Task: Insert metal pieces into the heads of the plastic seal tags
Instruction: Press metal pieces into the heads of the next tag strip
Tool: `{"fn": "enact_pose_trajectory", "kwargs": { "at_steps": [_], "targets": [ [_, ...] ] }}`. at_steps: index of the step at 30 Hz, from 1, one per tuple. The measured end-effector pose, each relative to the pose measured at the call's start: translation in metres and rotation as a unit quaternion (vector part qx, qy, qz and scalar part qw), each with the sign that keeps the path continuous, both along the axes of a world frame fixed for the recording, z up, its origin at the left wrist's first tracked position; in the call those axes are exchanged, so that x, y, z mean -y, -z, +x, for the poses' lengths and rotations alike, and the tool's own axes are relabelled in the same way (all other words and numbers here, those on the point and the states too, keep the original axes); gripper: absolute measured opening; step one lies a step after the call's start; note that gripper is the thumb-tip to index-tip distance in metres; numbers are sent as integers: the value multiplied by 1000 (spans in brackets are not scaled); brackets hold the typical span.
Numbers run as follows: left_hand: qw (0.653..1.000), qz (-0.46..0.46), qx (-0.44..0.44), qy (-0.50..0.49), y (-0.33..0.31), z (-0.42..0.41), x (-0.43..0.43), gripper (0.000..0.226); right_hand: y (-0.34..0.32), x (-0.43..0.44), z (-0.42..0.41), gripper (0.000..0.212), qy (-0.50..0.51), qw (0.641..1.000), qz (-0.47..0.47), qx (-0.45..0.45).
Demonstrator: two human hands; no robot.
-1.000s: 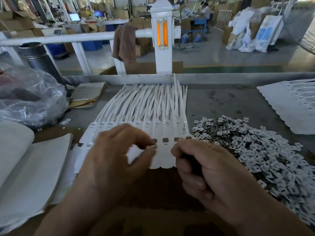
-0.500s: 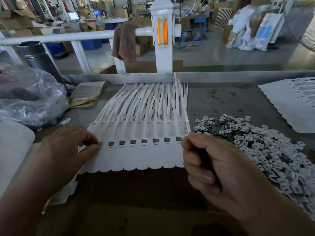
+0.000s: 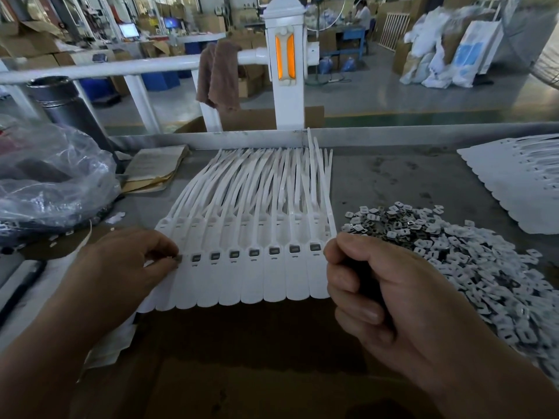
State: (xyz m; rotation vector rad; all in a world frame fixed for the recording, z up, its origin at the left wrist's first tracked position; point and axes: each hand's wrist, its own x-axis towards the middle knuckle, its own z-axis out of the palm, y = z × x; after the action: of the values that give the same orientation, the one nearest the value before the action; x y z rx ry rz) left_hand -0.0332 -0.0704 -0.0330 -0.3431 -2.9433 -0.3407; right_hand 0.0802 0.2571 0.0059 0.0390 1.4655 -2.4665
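Note:
A fanned row of white plastic seal tags (image 3: 251, 276) lies flat on the table, tails pointing away. Several heads in the row hold a dark metal piece (image 3: 273, 251). My left hand (image 3: 121, 267) is at the row's left end and pinches a small metal piece (image 3: 179, 258) between thumb and forefinger, right at a tag head there. My right hand (image 3: 384, 297) sits at the row's right end with fingers curled into a fist; whatever is inside it is hidden. A heap of loose metal pieces (image 3: 453, 255) spreads to the right.
A second sheet of white tags (image 3: 514, 186) lies at the far right. A clear plastic bag (image 3: 51, 176) and a stack of papers (image 3: 154, 167) sit at the left. A metal rail (image 3: 302, 136) bounds the table's far edge. Brown cardboard (image 3: 257, 358) lies under my wrists.
My left hand moved from the row's middle to its left end over the last second and now pinches a metal piece there. My right hand has barely moved.

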Motion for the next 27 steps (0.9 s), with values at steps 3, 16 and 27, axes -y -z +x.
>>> {"fn": "enact_pose_trajectory", "kwargs": {
  "at_steps": [3,16,27],
  "targets": [
    [1000,-8,-14,-18,-1,8,0,20,0,0,0,20,3,1000,0,4],
    [979,140,-145,4,-15,61,-61,28,5,1,-12,26,53,957,-260,120],
    [958,176,-139,176,-39,97,-173,37,5,5,-11,55,76,931,-318,159]
  ]
}}
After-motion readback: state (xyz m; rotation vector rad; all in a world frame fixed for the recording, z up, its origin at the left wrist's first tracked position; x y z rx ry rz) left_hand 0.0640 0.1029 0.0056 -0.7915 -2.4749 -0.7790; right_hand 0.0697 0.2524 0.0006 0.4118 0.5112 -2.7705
